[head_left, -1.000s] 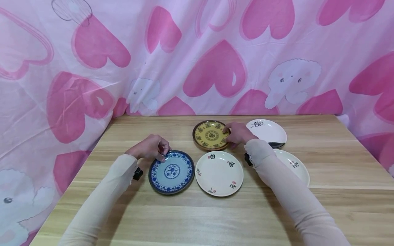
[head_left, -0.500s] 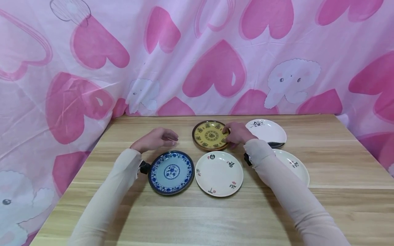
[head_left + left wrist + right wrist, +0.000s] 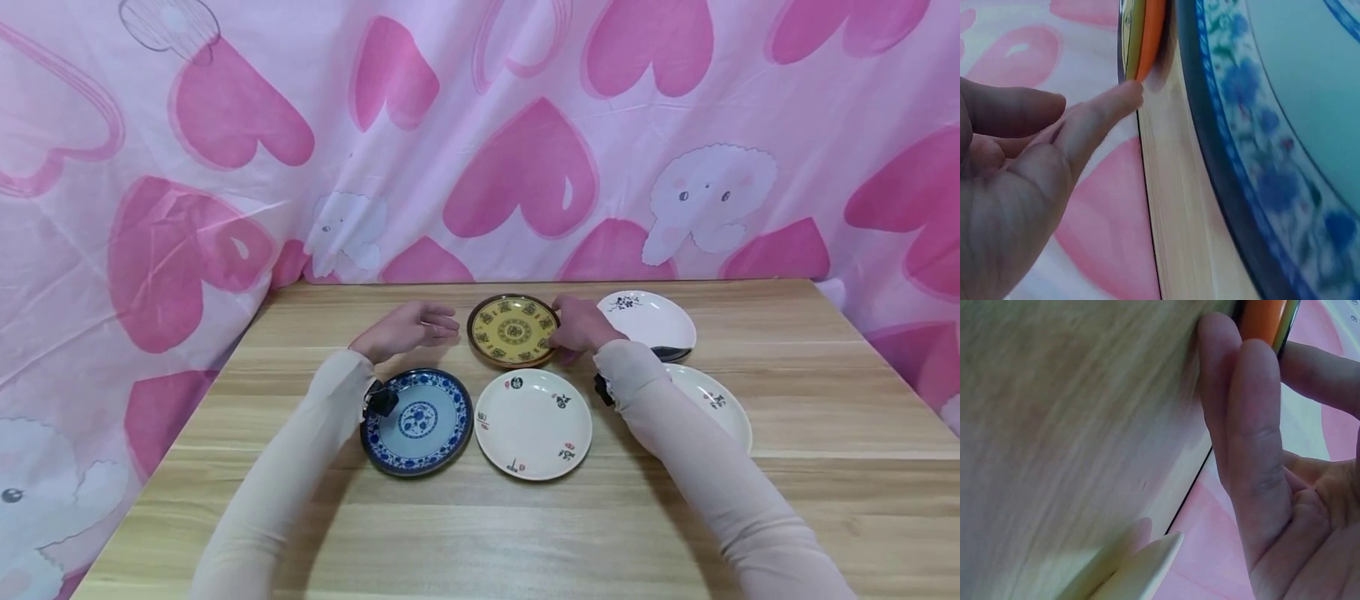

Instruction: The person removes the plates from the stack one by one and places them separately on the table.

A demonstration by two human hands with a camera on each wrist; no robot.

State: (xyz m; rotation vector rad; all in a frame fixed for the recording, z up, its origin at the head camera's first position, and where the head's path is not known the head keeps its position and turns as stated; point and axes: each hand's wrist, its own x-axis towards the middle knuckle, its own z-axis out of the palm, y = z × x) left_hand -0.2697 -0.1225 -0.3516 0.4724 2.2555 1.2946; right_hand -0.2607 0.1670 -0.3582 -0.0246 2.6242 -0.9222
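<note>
A yellow plate with a dark rim and orange underside [image 3: 514, 332] lies near the back of the table. My right hand [image 3: 583, 325] pinches its right edge; in the right wrist view, the fingers [image 3: 1257, 412] are against the orange side, with the thumb on the far side. My left hand [image 3: 411, 329] hovers just left of this plate, fingers extended and holding nothing, with a small gap to the rim in the head view. Below the left wrist sits a blue-and-white patterned plate [image 3: 417, 425], its upper left partly covered by the wrist camera.
A cream plate with red and black characters [image 3: 533, 425] lies beside the blue plate. To the right are a white plate with a black floral motif [image 3: 652, 321] and another cream plate [image 3: 716, 400], partly behind the right forearm. A pink heart-print cloth [image 3: 525, 167] hangs behind the table.
My left hand has let go of the blue plate's upper edge and moved right and away toward the yellow plate. The right hand stays at the yellow plate's right edge.
</note>
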